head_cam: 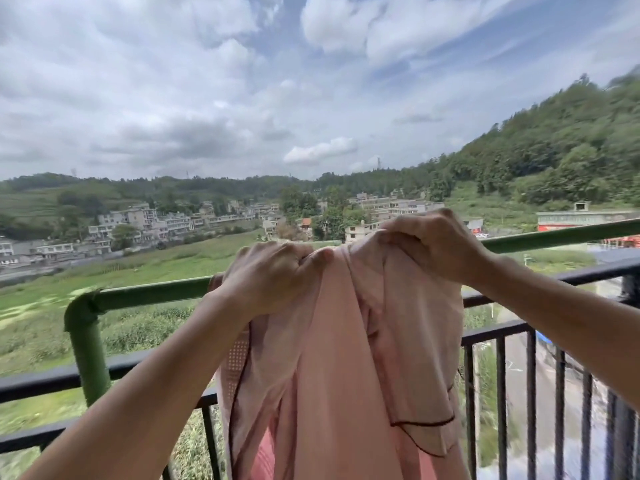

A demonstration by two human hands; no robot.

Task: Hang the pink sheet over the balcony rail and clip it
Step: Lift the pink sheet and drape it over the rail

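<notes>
The pink sheet hangs in bunched folds in front of me, its dark-edged hem showing low on the right. My left hand grips its top edge at the height of the green rail. My right hand pinches another part of the top edge, slightly higher and to the right. The green rail runs from a left corner elbow behind the sheet and on to the right. No clip is visible.
A black metal balcony railing with vertical bars stands just behind and below the green rail. The green post drops from the elbow at the left. Beyond lie fields, buildings and wooded hills far below.
</notes>
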